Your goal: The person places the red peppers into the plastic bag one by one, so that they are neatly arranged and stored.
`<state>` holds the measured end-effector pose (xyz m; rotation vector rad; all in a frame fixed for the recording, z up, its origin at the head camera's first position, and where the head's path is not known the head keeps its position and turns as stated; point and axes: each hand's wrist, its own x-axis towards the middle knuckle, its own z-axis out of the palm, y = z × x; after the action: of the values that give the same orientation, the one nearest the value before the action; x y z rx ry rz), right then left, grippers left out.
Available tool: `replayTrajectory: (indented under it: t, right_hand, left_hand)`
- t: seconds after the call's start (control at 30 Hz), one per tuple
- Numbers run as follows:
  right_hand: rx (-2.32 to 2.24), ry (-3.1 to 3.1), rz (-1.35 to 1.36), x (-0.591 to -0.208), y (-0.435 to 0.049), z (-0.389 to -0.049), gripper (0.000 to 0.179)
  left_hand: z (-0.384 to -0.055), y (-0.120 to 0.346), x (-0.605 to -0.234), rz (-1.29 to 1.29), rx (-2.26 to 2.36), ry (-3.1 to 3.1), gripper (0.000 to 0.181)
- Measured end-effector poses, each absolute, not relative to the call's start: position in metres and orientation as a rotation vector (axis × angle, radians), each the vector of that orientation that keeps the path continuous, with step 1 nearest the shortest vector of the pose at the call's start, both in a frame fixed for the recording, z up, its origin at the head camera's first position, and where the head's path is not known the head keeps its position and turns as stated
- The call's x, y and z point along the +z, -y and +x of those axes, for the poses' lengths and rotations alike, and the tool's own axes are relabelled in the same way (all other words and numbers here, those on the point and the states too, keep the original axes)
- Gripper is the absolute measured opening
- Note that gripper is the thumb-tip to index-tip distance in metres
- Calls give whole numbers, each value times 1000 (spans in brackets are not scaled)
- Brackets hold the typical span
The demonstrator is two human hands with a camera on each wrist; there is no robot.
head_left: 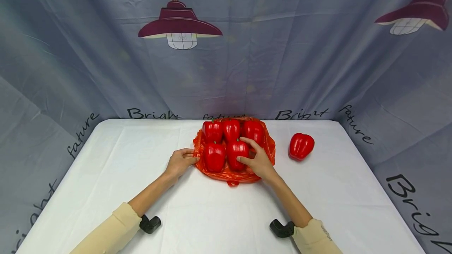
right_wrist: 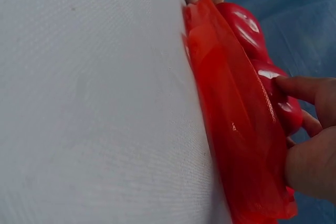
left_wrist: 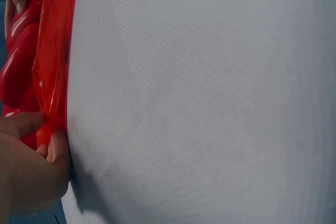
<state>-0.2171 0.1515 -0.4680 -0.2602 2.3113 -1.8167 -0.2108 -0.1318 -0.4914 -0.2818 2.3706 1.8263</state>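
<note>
An orange-red plastic bag (head_left: 220, 175) lies spread on the table with its rim rolled low around several glossy red bell peppers. My left hand (head_left: 178, 164) pinches the bag's left rim between thumb and fingers; the left wrist view shows the thin plastic (left_wrist: 52, 77) caught there. With my right hand (head_left: 260, 164) I grip the front right bell pepper (head_left: 234, 153), thumb on its near side and fingers at its top. Beside it in the bag stands another bell pepper (head_left: 214, 158). Behind these, more bell peppers (head_left: 231, 129) sit in a row.
One loose red bell pepper (head_left: 301, 146) lies on the white table (head_left: 226, 214), right of the bag. Black curved pieces (head_left: 151, 224) show near both sleeve cuffs. A grey-blue curtain (head_left: 247, 69) with printed lamps and lettering surrounds the table's back and sides.
</note>
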Motion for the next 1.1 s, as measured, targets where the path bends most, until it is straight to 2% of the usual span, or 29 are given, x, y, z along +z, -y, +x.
replayTrajectory:
  t: [1.1]
  right_hand:
    - [-1738,-2319,-184,-464,-150,-217,67]
  left_hand:
    - [-210,132,-490,-278,1829,-2369,32]
